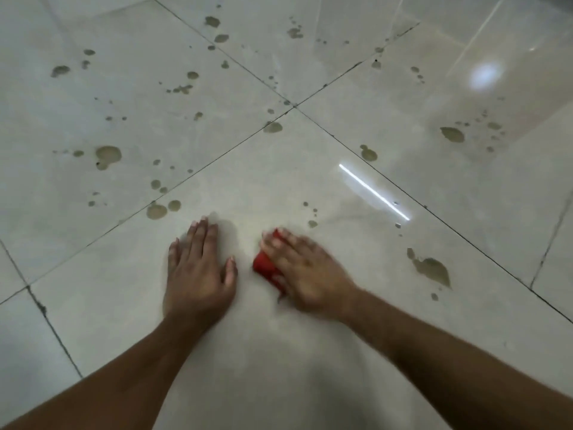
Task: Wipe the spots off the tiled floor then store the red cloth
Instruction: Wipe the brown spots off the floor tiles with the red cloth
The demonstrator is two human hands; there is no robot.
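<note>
My right hand [305,271] lies flat on the red cloth [266,268] and presses it against the tiled floor [279,352]; the hand is blurred and only the cloth's left edge shows from under it. My left hand [200,268] rests palm down on the same tile, fingers spread, just left of the cloth and holding nothing. Brownish-grey spots mark the tiles around: a large smear [432,268] to the right of my right hand, a pair of blots [158,210] above my left hand, small dots [312,218] above the cloth, and several more farther away.
Dark grout lines cross at a junction [293,105] ahead. More spots sit on the far left tile [107,155] and the far right tile [452,134]. Bright light reflections [373,191] glare on the glossy floor at the right.
</note>
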